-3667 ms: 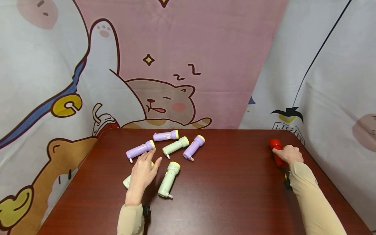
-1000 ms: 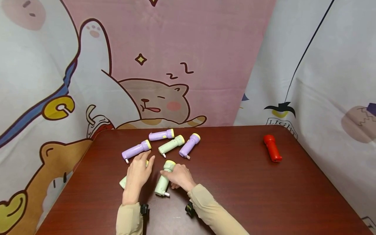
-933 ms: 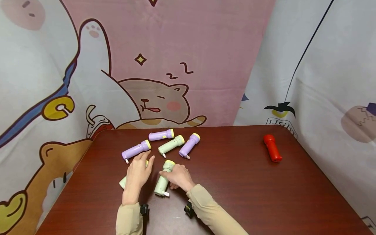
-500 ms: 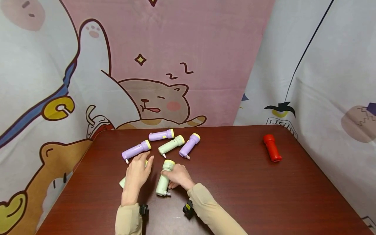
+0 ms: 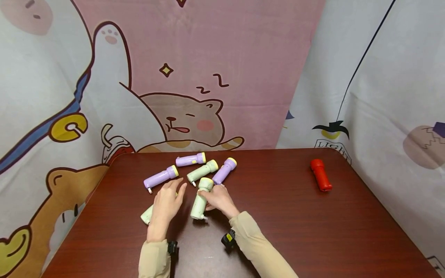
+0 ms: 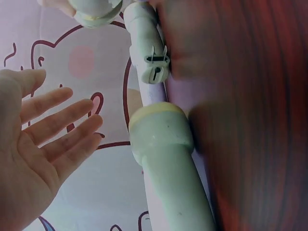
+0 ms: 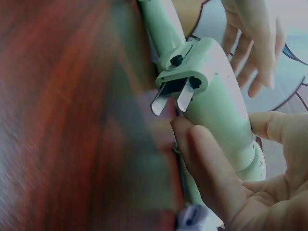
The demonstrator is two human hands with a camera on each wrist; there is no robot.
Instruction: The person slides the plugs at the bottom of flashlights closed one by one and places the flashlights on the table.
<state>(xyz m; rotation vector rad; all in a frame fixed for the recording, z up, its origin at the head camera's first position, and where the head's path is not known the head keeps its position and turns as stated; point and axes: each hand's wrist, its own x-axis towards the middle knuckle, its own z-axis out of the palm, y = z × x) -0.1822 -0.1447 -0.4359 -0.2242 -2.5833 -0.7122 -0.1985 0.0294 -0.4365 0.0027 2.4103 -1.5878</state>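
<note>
My right hand [image 5: 220,199] grips a pale green flashlight [image 5: 199,204] with a yellow rim, thumb on one side and fingers on the other. In the right wrist view, two metal plug prongs [image 7: 174,96] stick out from the tail of this flashlight. My left hand [image 5: 167,204] hovers over another pale green flashlight [image 5: 147,214], partly hiding it in the head view. The left wrist view shows the left fingers [image 6: 72,115] extended and spread, holding nothing, beside that flashlight [image 6: 168,159].
Farther back on the dark wood table [image 5: 278,216] lie three purple flashlights, at left [image 5: 160,178], rear [image 5: 190,160] and right [image 5: 225,172]. A third green flashlight [image 5: 201,172] lies among them. A red flashlight [image 5: 321,175] lies alone at far right.
The right hand let go of the red flashlight at far right, came left and took the green one. Over the last half second it moved that flashlight farther back. The left hand barely shifted.
</note>
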